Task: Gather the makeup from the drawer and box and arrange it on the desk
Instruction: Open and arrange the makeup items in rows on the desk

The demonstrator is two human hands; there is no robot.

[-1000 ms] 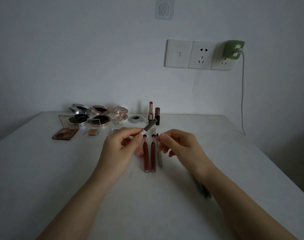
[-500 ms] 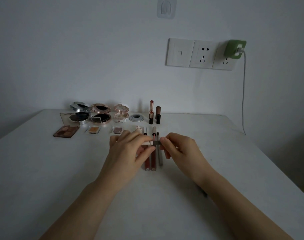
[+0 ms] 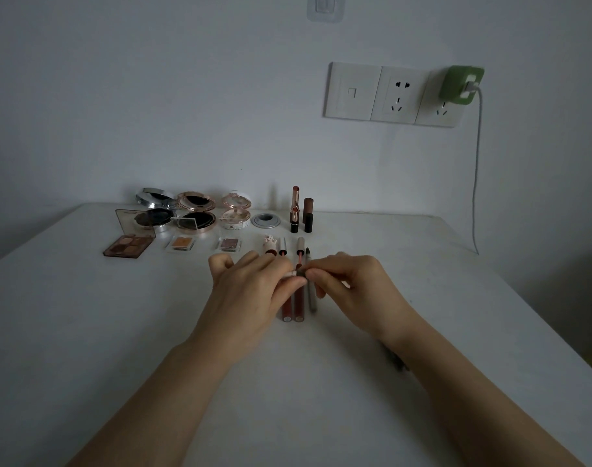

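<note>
My white bench (image 3: pixel 85 332) carries three open compacts (image 3: pixel 197 212) near its far edge, a brown eyeshadow palette (image 3: pixel 129 247) beside them, two upright lipsticks (image 3: pixel 295 210), and lip-gloss tubes (image 3: pixel 299 303) lying side by side.

Three open compacts (image 3: pixel 197 210), three eyeshadow palettes (image 3: pixel 129 246), two upright lipsticks (image 3: pixel 295 208), two lip-gloss tubes (image 3: pixel 299 303), one grey pencil (image 3: pixel 312 299)

2 bare forearms, L hand (image 3: pixel 254 291), R hand (image 3: pixel 353 286), slim fingers
</note>
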